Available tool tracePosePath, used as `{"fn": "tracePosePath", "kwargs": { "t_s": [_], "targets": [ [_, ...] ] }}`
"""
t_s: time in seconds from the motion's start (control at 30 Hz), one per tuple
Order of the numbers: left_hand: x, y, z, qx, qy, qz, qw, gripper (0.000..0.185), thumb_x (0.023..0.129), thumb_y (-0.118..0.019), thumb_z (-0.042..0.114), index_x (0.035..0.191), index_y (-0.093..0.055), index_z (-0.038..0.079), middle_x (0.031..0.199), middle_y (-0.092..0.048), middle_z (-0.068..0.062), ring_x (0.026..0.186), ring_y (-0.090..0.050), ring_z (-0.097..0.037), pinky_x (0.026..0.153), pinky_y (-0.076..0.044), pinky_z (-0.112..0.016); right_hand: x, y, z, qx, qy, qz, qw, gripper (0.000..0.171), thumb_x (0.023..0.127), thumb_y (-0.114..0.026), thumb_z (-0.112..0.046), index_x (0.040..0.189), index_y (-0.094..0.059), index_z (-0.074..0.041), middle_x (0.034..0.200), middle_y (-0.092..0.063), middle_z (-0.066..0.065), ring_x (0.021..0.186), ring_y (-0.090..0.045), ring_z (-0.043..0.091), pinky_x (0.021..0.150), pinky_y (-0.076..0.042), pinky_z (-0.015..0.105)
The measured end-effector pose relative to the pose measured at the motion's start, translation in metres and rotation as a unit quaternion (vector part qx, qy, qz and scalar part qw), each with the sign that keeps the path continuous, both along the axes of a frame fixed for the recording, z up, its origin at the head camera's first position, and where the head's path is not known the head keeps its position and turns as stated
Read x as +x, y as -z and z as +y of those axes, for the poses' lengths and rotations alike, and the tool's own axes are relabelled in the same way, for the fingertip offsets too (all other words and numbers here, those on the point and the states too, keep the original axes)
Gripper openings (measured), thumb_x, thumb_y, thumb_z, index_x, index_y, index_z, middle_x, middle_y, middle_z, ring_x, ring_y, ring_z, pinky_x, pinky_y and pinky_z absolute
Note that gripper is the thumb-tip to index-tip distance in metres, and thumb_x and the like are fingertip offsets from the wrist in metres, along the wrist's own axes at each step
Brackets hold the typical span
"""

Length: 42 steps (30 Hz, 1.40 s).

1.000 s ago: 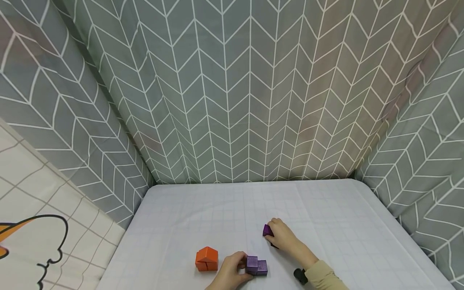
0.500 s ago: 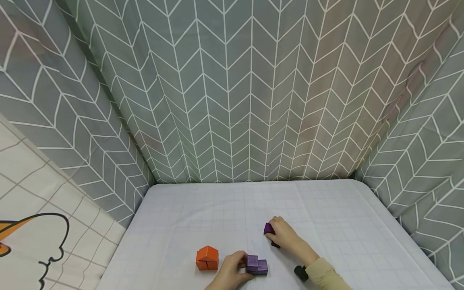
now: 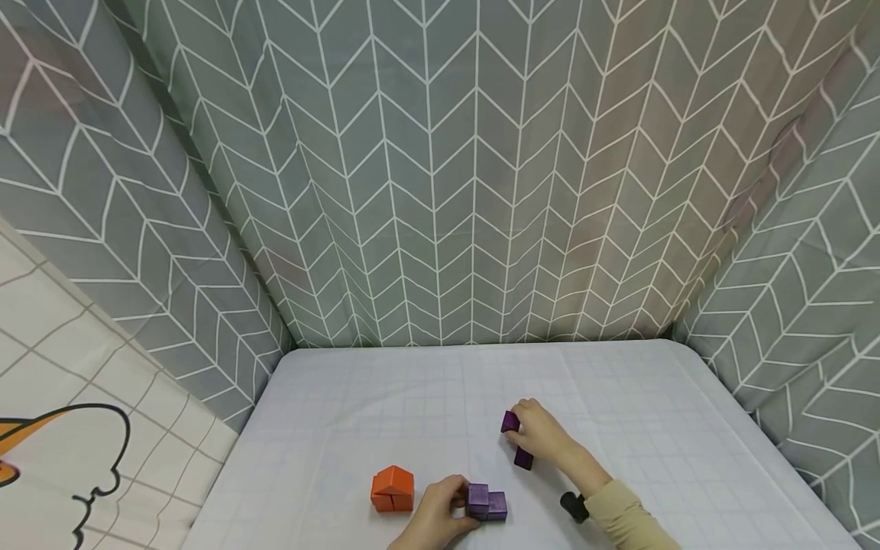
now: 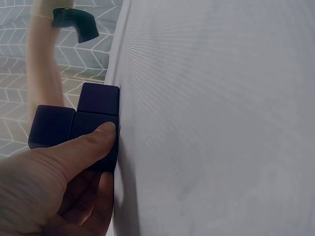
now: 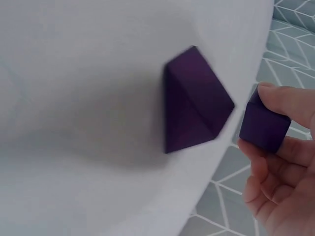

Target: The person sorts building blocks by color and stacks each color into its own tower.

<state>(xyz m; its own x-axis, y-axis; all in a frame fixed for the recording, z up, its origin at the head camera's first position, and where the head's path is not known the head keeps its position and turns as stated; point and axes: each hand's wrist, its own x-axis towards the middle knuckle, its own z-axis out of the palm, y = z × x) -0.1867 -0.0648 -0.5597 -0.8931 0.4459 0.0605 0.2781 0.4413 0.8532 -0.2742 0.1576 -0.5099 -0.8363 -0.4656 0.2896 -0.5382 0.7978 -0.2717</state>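
My left hand (image 3: 440,513) grips a cluster of purple blocks (image 3: 487,503) that sits on the white table (image 3: 385,405) near the front edge. In the left wrist view my thumb (image 4: 91,140) presses on the purple cluster (image 4: 96,105). My right hand (image 3: 539,431) pinches a small purple cube (image 3: 509,421), held a little above the table. In the right wrist view the cube (image 5: 263,125) sits between my fingertips, apart from a purple wedge block (image 5: 194,101) lying on the cloth. That wedge (image 3: 524,458) lies just under my right hand.
An orange house-shaped block stack (image 3: 393,489) stands left of my left hand. Grey chevron curtains (image 3: 474,191) close in the table at the back and both sides. A black wrist strap (image 3: 573,506) sits on my right forearm.
My right hand has lifted the small purple cube up and slightly away, uncovering the purple wedge on the table. My left hand and its purple cluster have stayed put.
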Motion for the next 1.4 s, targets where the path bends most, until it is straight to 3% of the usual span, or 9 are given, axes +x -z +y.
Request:
{"fn": "tracePosePath", "kwargs": {
  "t_s": [0.3,0.7,1.17,1.4],
  "targets": [
    [0.000,0.001,0.000,-0.009,-0.003,-0.009,0.9999,0.033,0.065,-0.078,0.012,0.091,-0.057,0.016,0.088,-0.058,0.012,0.077,-0.055,0.000,0.067,-0.049,-0.017,0.017,-0.020,-0.002,-0.005,-0.034,0.033,0.999,0.024,0.070,-0.074,-0.018,0.082,-0.059,-0.003,0.075,-0.051,-0.002,0.071,-0.045,0.012,0.059,-0.042,0.026],
    [0.001,0.001,-0.001,-0.009,0.000,-0.002,1.0000,0.033,0.065,-0.078,0.012,0.091,-0.057,0.016,0.087,-0.058,0.013,0.077,-0.054,0.001,0.067,-0.048,-0.018,0.046,-0.025,-0.004,0.003,-0.074,0.005,0.997,0.024,0.073,-0.072,-0.022,0.086,-0.060,-0.006,0.079,-0.051,-0.005,0.074,-0.043,0.007,0.061,-0.042,0.022],
    [0.001,0.001,0.000,0.014,0.010,0.029,0.9994,0.032,0.066,-0.077,0.009,0.089,-0.056,0.014,0.088,-0.058,0.011,0.080,-0.056,0.000,0.069,-0.049,-0.017,0.073,-0.016,-0.008,0.019,-0.116,-0.048,0.992,0.029,0.071,-0.072,-0.025,0.091,-0.063,-0.007,0.087,-0.055,-0.006,0.080,-0.048,0.005,0.071,-0.046,0.023],
    [0.001,0.001,0.000,0.013,0.008,0.020,0.9997,0.032,0.066,-0.077,0.010,0.090,-0.056,0.015,0.088,-0.058,0.011,0.081,-0.056,0.000,0.070,-0.048,-0.015,0.079,-0.008,-0.009,0.004,-0.159,-0.036,0.987,0.026,0.071,-0.073,-0.026,0.088,-0.062,-0.009,0.087,-0.055,-0.008,0.081,-0.049,0.003,0.072,-0.046,0.022]
  ]
}}
